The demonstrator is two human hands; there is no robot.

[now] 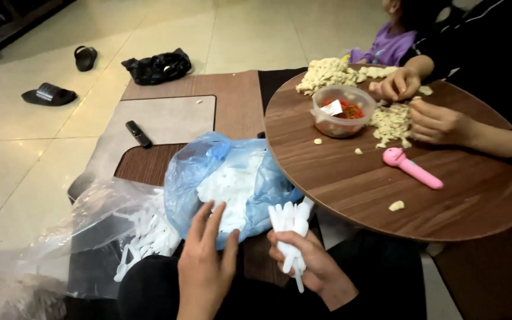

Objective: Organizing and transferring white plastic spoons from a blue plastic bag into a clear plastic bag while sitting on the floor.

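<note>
**Bundle held over the lap, free hand reaching into the bag**

Right hand (312, 264) closing its grip around a bundle of small white plastic pieces (290, 228), thumb wrapped across the front, wrist low over the dark-clad lap, bundle standing roughly upright just beside the edge of the round brown wood-grain tabletop (351, 189). Left hand (205, 261) lying open, fingers (205, 222) spread and pointing into the crumpled blue plastic bag (208, 172) of loose white pieces, gripping nothing. Risking, as a judgement: pieces sliding from the bottom of the crowded bundle if the grip loosens; the slack bag mouth tipping and spilling toward the clear plastic bag (96, 219) alongside. Another person's hands (428, 106) working pale lumps beyond a pink plastic tool (413, 168).
</note>
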